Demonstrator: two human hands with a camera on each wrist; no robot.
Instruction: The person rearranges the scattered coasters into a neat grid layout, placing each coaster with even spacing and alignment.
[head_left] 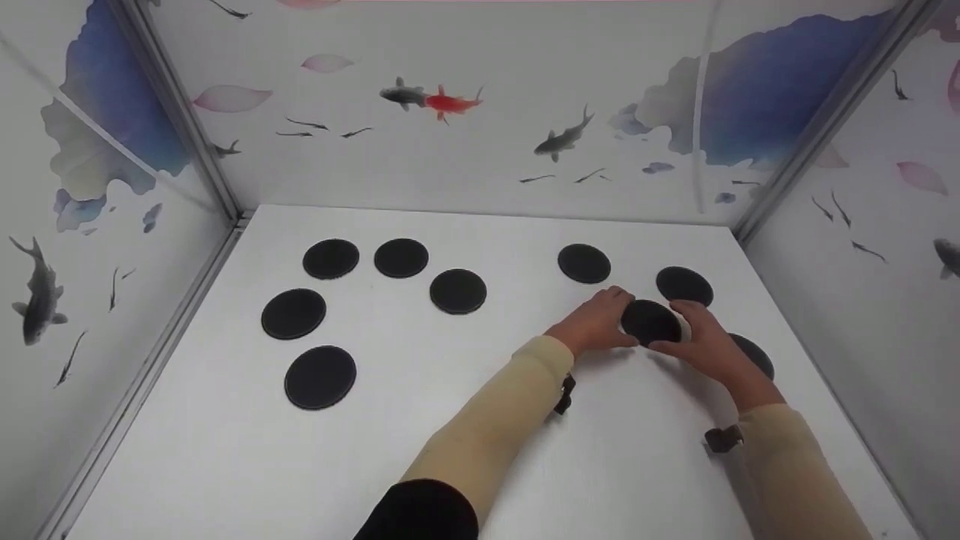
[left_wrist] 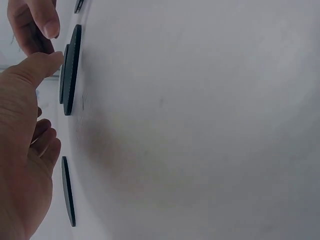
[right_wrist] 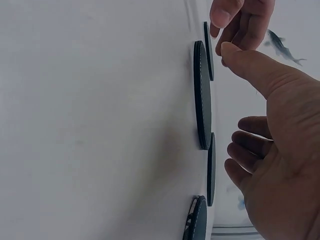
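Note:
A black round coaster (head_left: 651, 323) with a stitched-looking edge lies on the white table between both hands. My left hand (head_left: 602, 321) is at its left side, with thumb and fingers spread around that edge. On the opposite side, my right hand (head_left: 705, 339) frames it in the same way. In the right wrist view, the coaster (right_wrist: 202, 95) lies flat beyond the right hand (right_wrist: 280, 120), whose thumb is extended and fingers are loosely bent around nothing. The left hand (left_wrist: 25, 130) has its thumb tip close by a coaster (left_wrist: 73, 70) in the left wrist view.
Two black coasters (head_left: 584, 263) (head_left: 684, 286) lie behind the hands, and another (head_left: 752, 356) is partly hidden by the right hand. Several more, including one coaster (head_left: 320, 377), are scattered over the left half of the table (head_left: 420, 390). Fish-printed panels (head_left: 480, 165) enclose three sides.

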